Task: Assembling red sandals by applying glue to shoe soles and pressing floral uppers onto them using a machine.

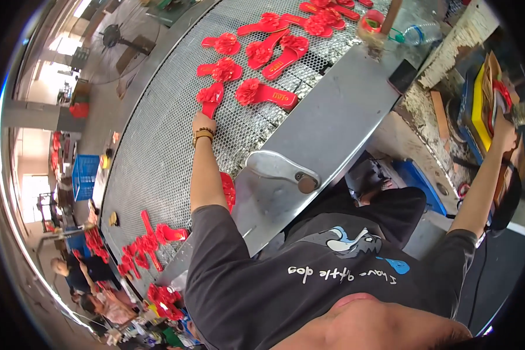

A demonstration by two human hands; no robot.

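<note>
From far off, I have my left hand point(205, 123) curled round the near end of a red slipper point(214, 105), maybe so its flower point(206, 94) past that hand won't squash, while my right hand point(506, 135), beside something yellow point(479, 111), has a grip I cannot tell.
</note>
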